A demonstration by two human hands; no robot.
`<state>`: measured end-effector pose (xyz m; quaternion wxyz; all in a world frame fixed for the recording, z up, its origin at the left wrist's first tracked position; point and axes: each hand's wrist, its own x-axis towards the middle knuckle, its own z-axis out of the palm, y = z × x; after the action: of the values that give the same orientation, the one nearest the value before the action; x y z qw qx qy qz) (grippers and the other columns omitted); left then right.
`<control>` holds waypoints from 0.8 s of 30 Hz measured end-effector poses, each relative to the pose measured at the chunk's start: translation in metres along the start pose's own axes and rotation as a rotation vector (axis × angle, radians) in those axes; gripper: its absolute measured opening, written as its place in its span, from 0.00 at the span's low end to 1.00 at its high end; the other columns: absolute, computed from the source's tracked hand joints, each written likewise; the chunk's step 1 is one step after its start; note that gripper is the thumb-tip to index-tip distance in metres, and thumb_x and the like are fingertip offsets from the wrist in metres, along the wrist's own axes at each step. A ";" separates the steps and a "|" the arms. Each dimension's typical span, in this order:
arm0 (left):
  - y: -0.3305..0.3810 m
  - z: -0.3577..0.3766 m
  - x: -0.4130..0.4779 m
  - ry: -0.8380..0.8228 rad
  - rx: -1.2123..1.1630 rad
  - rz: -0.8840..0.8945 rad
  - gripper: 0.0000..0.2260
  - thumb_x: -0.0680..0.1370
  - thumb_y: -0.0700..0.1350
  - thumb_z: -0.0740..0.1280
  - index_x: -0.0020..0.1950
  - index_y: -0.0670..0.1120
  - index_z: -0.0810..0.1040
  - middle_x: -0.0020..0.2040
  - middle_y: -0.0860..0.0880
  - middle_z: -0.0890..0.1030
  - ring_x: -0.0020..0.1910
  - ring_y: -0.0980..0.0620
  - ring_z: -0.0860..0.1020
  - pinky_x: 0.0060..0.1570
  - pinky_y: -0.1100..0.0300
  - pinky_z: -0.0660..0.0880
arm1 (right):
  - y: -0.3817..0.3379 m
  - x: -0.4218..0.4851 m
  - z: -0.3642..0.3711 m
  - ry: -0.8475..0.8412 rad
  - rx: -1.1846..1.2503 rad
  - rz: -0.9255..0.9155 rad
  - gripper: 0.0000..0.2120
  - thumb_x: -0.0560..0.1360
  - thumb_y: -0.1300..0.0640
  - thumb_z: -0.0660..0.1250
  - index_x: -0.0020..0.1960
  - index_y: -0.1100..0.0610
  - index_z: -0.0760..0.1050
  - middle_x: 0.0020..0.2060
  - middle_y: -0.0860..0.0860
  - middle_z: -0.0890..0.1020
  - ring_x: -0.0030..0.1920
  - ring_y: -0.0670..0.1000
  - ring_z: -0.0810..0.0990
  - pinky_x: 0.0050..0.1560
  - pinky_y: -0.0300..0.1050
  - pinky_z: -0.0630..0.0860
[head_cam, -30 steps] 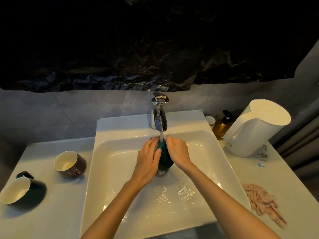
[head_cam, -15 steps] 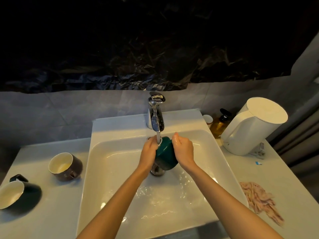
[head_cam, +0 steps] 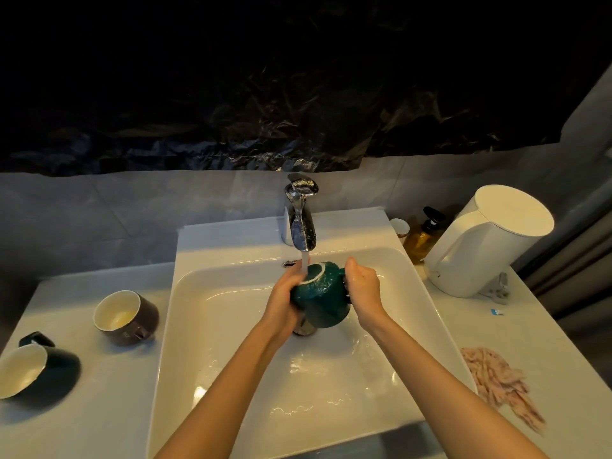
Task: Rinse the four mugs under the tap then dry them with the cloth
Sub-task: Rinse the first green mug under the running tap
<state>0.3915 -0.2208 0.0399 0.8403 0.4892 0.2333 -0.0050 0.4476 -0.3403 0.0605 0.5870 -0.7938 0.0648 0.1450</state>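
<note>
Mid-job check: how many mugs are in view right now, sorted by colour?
teal mug: 1
brown mug: 1
dark, near-black mug: 1
Total: 3 mugs in view; a fourth does not show.

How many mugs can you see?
3. The teal mug is held under the tap; the brown mug sits on the counter left of the sink; the dark mug lies further left. Another may be hidden.
</note>
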 end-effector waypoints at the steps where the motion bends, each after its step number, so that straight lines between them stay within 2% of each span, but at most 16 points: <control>1: -0.004 -0.001 -0.002 0.002 -0.043 0.010 0.13 0.78 0.43 0.62 0.62 0.48 0.76 0.56 0.46 0.82 0.57 0.46 0.79 0.54 0.53 0.76 | 0.000 -0.001 0.000 0.004 0.007 0.000 0.19 0.83 0.51 0.52 0.37 0.55 0.70 0.35 0.53 0.75 0.39 0.48 0.74 0.43 0.39 0.72; 4: -0.009 -0.006 0.000 0.069 0.087 0.070 0.15 0.76 0.47 0.68 0.63 0.51 0.76 0.58 0.46 0.80 0.57 0.46 0.78 0.54 0.52 0.77 | 0.002 -0.007 0.005 -0.034 -0.036 -0.049 0.19 0.82 0.52 0.53 0.35 0.55 0.69 0.32 0.52 0.73 0.35 0.47 0.72 0.38 0.37 0.70; 7: 0.000 -0.008 0.009 0.114 0.188 0.000 0.14 0.75 0.52 0.68 0.60 0.50 0.79 0.57 0.45 0.81 0.56 0.46 0.79 0.57 0.52 0.77 | 0.001 -0.011 0.006 -0.078 -0.071 -0.084 0.20 0.82 0.53 0.53 0.33 0.55 0.69 0.29 0.51 0.71 0.34 0.46 0.69 0.36 0.38 0.68; 10: 0.010 -0.003 0.010 0.116 0.067 -0.081 0.13 0.79 0.53 0.62 0.56 0.48 0.81 0.52 0.43 0.83 0.55 0.43 0.79 0.58 0.49 0.75 | -0.004 -0.008 0.005 -0.077 -0.033 -0.026 0.19 0.82 0.53 0.52 0.34 0.55 0.68 0.30 0.51 0.70 0.34 0.46 0.69 0.36 0.38 0.67; 12: 0.010 0.003 0.001 0.135 -0.106 -0.102 0.16 0.79 0.56 0.59 0.54 0.48 0.80 0.48 0.44 0.84 0.52 0.43 0.80 0.54 0.49 0.77 | -0.009 -0.007 0.008 -0.019 0.054 0.059 0.19 0.83 0.50 0.52 0.38 0.56 0.70 0.33 0.51 0.74 0.38 0.48 0.73 0.36 0.38 0.69; 15: -0.013 0.011 -0.010 0.178 -0.217 -0.047 0.24 0.79 0.63 0.52 0.61 0.49 0.77 0.56 0.44 0.82 0.56 0.44 0.79 0.51 0.50 0.79 | -0.015 -0.005 0.015 0.041 0.224 0.168 0.21 0.82 0.44 0.52 0.42 0.56 0.74 0.39 0.50 0.79 0.42 0.49 0.78 0.36 0.39 0.73; 17: -0.026 0.014 -0.012 0.272 -0.138 0.050 0.26 0.79 0.64 0.52 0.69 0.50 0.71 0.62 0.45 0.78 0.60 0.47 0.77 0.54 0.53 0.78 | -0.018 -0.004 0.018 0.017 0.227 0.196 0.21 0.82 0.42 0.52 0.44 0.54 0.75 0.39 0.49 0.79 0.42 0.49 0.78 0.36 0.40 0.73; 19: -0.026 0.011 -0.011 0.341 -0.025 0.172 0.21 0.80 0.61 0.53 0.69 0.53 0.69 0.62 0.50 0.76 0.59 0.53 0.76 0.56 0.55 0.77 | -0.016 -0.007 0.020 -0.037 0.196 0.228 0.21 0.81 0.42 0.53 0.46 0.56 0.76 0.36 0.51 0.76 0.40 0.52 0.79 0.40 0.44 0.76; 20: -0.023 0.009 -0.009 0.364 0.036 0.228 0.18 0.80 0.59 0.55 0.68 0.56 0.69 0.62 0.53 0.75 0.59 0.55 0.75 0.56 0.56 0.76 | -0.015 -0.009 0.020 -0.063 0.206 0.254 0.20 0.82 0.43 0.54 0.44 0.57 0.75 0.33 0.52 0.74 0.37 0.52 0.77 0.42 0.45 0.77; 22: -0.012 0.003 -0.004 0.348 0.163 0.275 0.17 0.80 0.58 0.57 0.68 0.58 0.70 0.63 0.53 0.74 0.60 0.53 0.74 0.58 0.52 0.76 | -0.013 -0.013 0.017 -0.106 0.264 0.311 0.20 0.82 0.46 0.55 0.36 0.55 0.69 0.27 0.50 0.68 0.30 0.49 0.69 0.43 0.47 0.76; 24: 0.004 -0.002 0.001 0.247 0.273 0.199 0.18 0.80 0.59 0.57 0.67 0.55 0.72 0.62 0.50 0.76 0.59 0.51 0.76 0.57 0.52 0.77 | -0.014 -0.013 0.010 -0.144 0.257 0.336 0.21 0.83 0.47 0.54 0.33 0.54 0.65 0.25 0.50 0.64 0.28 0.48 0.64 0.39 0.44 0.73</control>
<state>0.3924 -0.2173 0.0418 0.7276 0.6161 0.2822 0.1067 0.4375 -0.3276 0.0741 0.6540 -0.6782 0.1720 0.2876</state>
